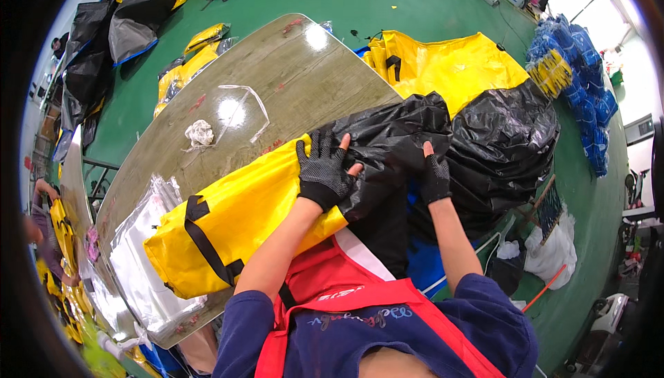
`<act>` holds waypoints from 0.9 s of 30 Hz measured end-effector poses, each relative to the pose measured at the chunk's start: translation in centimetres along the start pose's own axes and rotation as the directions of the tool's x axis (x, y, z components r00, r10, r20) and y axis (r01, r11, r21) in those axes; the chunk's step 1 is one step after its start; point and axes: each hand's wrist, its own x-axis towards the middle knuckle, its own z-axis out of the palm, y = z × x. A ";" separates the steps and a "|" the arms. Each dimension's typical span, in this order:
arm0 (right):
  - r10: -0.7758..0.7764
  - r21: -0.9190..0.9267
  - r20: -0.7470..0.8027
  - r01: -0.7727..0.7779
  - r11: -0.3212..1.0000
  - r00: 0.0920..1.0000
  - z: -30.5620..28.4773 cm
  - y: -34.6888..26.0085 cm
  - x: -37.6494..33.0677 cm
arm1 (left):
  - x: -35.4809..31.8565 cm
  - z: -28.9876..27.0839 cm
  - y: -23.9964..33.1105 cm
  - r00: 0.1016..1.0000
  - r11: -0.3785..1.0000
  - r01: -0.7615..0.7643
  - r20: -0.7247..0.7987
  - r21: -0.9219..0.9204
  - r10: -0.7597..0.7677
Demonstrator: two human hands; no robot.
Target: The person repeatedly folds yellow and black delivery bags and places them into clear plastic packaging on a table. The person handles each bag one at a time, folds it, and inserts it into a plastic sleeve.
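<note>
A long yellow bag with a black strap lies across the table, its black plastic-like part bunched and creased toward the right. My left hand, in a black dotted glove with bare thumb and index fingertips, rests flat on the bag where yellow meets black, fingers spread. Farther right, my right hand, gloved alike, closes on the black part's edge with one bare fingertip on top; its other fingers are hidden against the dark material.
The table bears a crumpled white wad, a thin strip and clear plastic sleeves. More yellow material and black material pile up on the right. Blue bundles stand beyond. At far left, another person's arm shows.
</note>
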 end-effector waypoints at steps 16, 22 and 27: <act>-0.352 0.104 0.936 0.934 0.342 0.024 12.8 -8.5 -18.9 | -19.6 -11.9 -18.8 0.988 0.971 -0.124 0.118 0.203 0.101; -0.300 0.003 0.953 0.990 0.143 0.040 17.3 -8.8 -22.2 | -34.9 -15.0 -27.1 0.387 0.317 0.718 -0.023 -0.619 -0.922; -0.325 -0.080 0.917 0.906 0.415 0.230 20.7 -9.0 -22.5 | -34.6 -16.9 -27.5 0.596 -0.299 0.346 0.454 -0.889 -0.662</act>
